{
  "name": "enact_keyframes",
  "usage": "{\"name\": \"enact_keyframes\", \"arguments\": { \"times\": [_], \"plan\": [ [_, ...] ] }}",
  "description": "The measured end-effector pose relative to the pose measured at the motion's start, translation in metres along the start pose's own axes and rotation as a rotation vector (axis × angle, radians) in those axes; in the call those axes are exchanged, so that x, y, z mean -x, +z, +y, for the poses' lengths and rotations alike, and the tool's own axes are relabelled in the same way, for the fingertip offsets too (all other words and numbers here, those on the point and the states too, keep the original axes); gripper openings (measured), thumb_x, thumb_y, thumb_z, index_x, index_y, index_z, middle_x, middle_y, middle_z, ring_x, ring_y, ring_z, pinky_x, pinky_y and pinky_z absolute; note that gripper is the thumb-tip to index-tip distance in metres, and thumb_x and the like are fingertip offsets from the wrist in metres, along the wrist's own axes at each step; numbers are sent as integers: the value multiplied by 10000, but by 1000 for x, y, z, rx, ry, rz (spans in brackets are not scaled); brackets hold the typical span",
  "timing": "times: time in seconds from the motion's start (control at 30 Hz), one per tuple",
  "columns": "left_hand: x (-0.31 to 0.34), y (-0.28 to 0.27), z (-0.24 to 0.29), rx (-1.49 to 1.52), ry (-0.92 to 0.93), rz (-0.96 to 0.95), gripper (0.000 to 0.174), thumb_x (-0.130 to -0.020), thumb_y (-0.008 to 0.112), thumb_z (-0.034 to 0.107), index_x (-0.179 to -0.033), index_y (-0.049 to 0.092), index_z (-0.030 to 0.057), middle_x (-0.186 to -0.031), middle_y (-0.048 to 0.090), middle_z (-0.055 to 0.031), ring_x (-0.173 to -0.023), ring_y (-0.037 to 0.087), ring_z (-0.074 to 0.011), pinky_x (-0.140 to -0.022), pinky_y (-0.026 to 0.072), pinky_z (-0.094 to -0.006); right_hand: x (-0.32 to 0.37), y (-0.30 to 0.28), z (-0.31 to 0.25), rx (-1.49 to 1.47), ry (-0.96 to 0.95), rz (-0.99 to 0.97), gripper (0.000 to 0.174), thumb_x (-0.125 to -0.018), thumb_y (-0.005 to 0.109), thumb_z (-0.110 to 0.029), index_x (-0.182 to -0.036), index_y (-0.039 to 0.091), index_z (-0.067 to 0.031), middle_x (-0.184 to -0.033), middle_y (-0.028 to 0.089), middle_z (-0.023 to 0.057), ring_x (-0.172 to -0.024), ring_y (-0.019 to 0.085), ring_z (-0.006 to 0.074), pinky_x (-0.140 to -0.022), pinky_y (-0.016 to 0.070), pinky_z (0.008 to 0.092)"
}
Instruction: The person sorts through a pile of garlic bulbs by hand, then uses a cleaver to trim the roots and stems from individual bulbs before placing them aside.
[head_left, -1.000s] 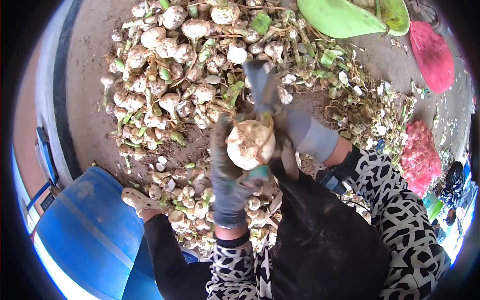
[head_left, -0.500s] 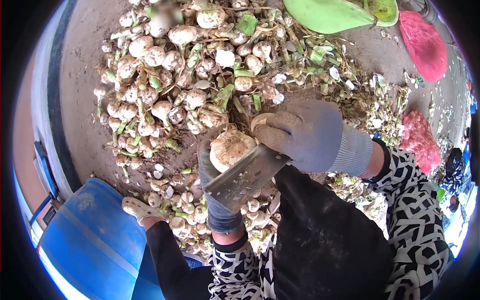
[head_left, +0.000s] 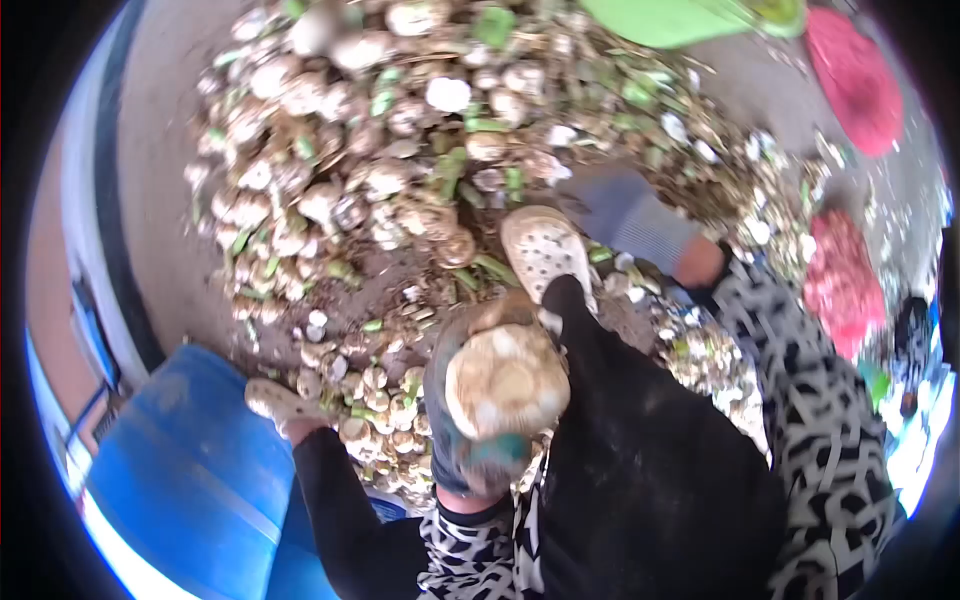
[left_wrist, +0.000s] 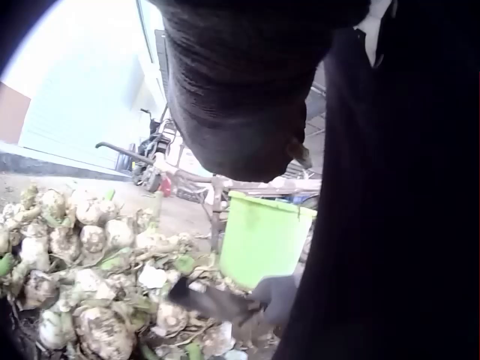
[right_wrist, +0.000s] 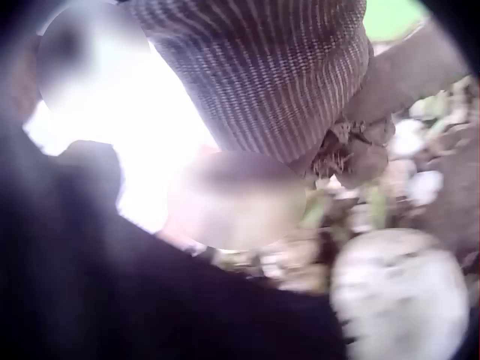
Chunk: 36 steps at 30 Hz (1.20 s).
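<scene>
The left hand [head_left: 440,395] grips the bulb [head_left: 508,383], flat face up. Right hand [head_left: 618,213] — ahead, well apart — grips a knife [left_wrist: 212,302] (blurred).

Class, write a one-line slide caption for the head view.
A gloved left hand cradles a large pale bulb; the gloved right hand is apart, near heaped bulbs.

Concrete floor [head_left: 165,180] spreads in front of me, bordered on my left by a dark strip [head_left: 112,200]. Beyond, a white wall [left_wrist: 82,97] glares in strong light, with a motorbike [left_wrist: 152,154] standing near it.
</scene>
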<state>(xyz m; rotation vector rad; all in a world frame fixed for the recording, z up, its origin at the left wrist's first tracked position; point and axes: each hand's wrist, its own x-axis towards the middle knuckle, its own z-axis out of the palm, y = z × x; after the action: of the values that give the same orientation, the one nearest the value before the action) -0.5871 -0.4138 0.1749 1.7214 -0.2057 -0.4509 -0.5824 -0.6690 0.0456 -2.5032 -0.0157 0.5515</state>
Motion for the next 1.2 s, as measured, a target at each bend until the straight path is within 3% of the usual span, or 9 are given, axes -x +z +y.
{"name": "enact_keyframes", "arguments": {
  "times": [0.07,0.3,0.43,0.67,0.8,0.93,1.03,1.13,1.2],
  "plan": [
    [-6,-4,11,556,-405,-17,913,-749,749,619,-1268,485,-84,-1081,635,-123,-936,632,-190,-843,518,-288,20,-29,-28,-127,-16,101,231,-892,585,-244,-1083,689,-165,-876,715,103,-721,684,313,-630,547,416],
    [-3,-15,-22,-198,27,-112,626,-933,624,355,-1381,378,-6,-1222,588,-174,-1077,628,-254,-949,537,-382,45,-86,-86,20,-509,210,379,-713,755,-246,-1073,657,-180,-867,678,30,-664,662,234,-531,515,363],
    [-12,1,5,1001,-558,54,738,-816,746,208,-1391,334,0,-1266,563,-180,-1098,623,-262,-938,543,-369,46,-86,-85,127,-505,228,418,-712,758,-312,-1084,645,-158,-861,675,27,-663,663,231,-532,519,354],
    [11,1,-23,-321,-179,-196,682,-767,774,142,-1330,423,-15,-1161,629,-148,-990,660,-226,-835,576,-351,43,-63,-77,-9,-483,321,383,-734,740,-299,-1081,644,-166,-887,683,30,-649,658,227,-526,516,361],
    [16,8,22,288,-326,-139,726,-747,785,390,-1276,508,-22,-1126,650,-121,-969,656,-201,-816,556,-329,14,-15,-31,114,-43,-196,387,-834,601,-199,-1219,626,-176,-914,695,119,-743,689,323,-641,547,453],
    [32,-28,7,320,-461,2,726,-743,783,446,-1250,533,-10,-1146,625,-139,-985,648,-202,-819,549,-321,29,-10,-9,-84,53,-17,360,-846,618,-243,-1197,651,-171,-976,705,137,-824,685,349,-739,544,447],
    [49,-84,-61,-871,-81,-342,632,-730,829,379,-1163,583,-10,-1030,645,-132,-863,657,-196,-729,539,-308,28,-36,-10,-155,115,131,297,-866,620,-280,-1123,683,-145,-938,703,149,-852,679,356,-764,539,443],
    [19,-61,-58,-344,-786,53,510,-845,756,318,-1187,583,-19,-1026,650,-142,-912,627,-205,-712,512,-360,27,-22,-7,-247,232,132,270,-892,614,-310,-1057,703,-116,-836,688,167,-791,674,357,-704,527,444],
    [-11,-25,-82,-425,-666,148,774,-811,766,429,-1343,480,-55,-1201,605,-236,-1114,600,-284,-915,496,-384,25,-17,-20,-280,239,115,263,-893,613,-310,-1048,708,-120,-820,686,164,-770,672,354,-681,525,441]
  ]
}}
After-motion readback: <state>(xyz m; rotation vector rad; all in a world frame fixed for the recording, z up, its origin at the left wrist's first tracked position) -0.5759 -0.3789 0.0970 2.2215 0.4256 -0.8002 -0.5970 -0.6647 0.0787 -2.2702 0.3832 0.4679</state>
